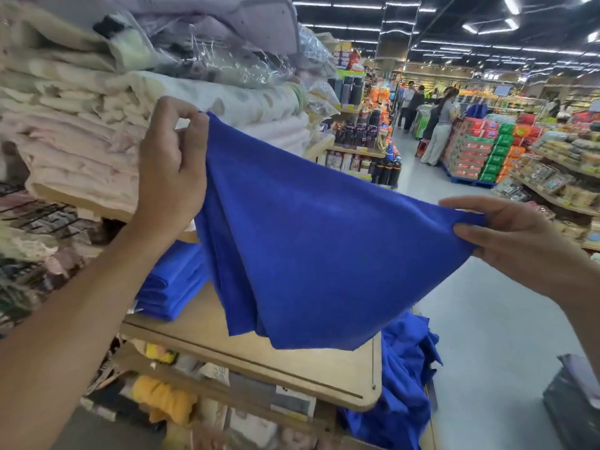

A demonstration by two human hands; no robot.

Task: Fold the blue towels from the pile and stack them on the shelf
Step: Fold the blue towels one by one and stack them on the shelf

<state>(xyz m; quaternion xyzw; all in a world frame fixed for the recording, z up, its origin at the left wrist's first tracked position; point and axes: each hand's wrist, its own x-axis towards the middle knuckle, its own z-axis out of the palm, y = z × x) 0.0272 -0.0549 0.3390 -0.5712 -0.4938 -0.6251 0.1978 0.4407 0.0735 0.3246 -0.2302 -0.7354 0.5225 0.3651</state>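
A blue towel (308,254) hangs spread in the air between my hands, above the wooden shelf (259,345). My left hand (172,167) pinches its upper left corner, held high near the stacked linens. My right hand (506,232) pinches the opposite corner, lower and out to the right. The towel's bottom point droops over the shelf board. A stack of folded blue towels (172,284) lies on the shelf to the left, partly hidden by my left arm. A loose pile of blue towels (402,384) sits below the shelf's right end.
Pale folded blankets and bagged bedding (97,108) fill the upper shelf at left. Yellow and other textiles (162,397) lie on the lower shelf. A grey aisle floor (487,319) runs right, with people (438,125) and product displays farther back. A dark bundle (574,404) sits at lower right.
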